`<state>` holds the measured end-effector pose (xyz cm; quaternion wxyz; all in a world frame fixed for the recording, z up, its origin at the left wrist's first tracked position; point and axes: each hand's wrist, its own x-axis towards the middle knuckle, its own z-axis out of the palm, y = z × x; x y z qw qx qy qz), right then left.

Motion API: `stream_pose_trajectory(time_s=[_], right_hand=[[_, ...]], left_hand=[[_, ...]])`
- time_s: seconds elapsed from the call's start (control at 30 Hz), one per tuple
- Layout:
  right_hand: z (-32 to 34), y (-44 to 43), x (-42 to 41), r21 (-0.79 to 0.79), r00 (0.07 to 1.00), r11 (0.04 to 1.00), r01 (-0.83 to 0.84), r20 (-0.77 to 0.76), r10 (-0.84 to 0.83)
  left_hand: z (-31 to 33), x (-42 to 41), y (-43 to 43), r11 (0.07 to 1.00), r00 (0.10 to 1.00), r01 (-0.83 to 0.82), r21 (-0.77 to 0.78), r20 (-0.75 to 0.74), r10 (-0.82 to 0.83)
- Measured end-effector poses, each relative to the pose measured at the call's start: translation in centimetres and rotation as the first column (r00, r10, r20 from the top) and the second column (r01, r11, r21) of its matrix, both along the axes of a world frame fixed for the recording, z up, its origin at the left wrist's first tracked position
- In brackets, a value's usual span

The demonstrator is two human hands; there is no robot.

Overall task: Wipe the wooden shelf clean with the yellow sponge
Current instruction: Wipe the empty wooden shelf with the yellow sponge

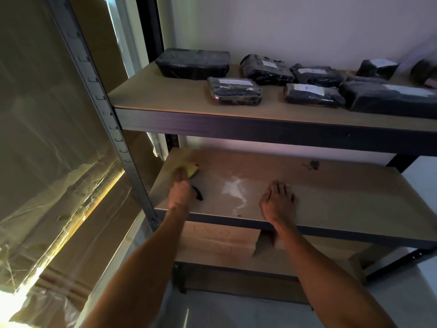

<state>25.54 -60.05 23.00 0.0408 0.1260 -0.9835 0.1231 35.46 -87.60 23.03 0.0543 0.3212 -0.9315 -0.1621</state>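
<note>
Left hand (181,194) grips the yellow sponge (193,170), fingers curled over it, pressing it on the wooden shelf (343,197) at the board's ten o'clock corner; right hand (277,201) lies flat near the front edge, fingers (281,187) straight, holding nothing; white powdery smear (233,189) between the hands, ten o'clock from the right hand; dark smudge (312,165) at the board's two o'clock; black wrapped packages (234,91) on the shelf above; cardboard box (217,237) below.

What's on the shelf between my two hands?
A white powdery smear on the wooden shelf, and a small black object beside the left hand; head view.
</note>
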Motion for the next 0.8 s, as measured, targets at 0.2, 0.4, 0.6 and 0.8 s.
stream_pose_trajectory(time_s=[0.2, 0.4, 0.6, 0.8], right_hand=[[0.1, -0.1, -0.1, 0.007, 1.000, 1.000, 0.011, -0.004, -0.011], [0.0, 0.0, -0.1, -0.012, 1.000, 1.000, -0.006, 0.008, 0.006], [-0.1, -0.1, -0.3, -0.021, 1.000, 1.000, 0.005, 0.022, -0.005], [-0.3, 0.0, -0.4, -0.027, 1.000, 1.000, -0.011, -0.025, 0.010]], left_hand=[[0.7, -0.3, 2.5, 0.993, 0.994, 0.086, -0.078, 0.074, -0.080], [-0.3, -1.1, 2.0, 0.974, 0.972, 0.222, -0.049, -0.070, -0.225], [-0.4, -1.0, -4.0, 0.998, 0.983, -0.037, 0.046, -0.175, 0.045], [-0.3, -2.7, 2.2, 0.951, 0.950, 0.309, -0.027, -0.039, -0.310]])
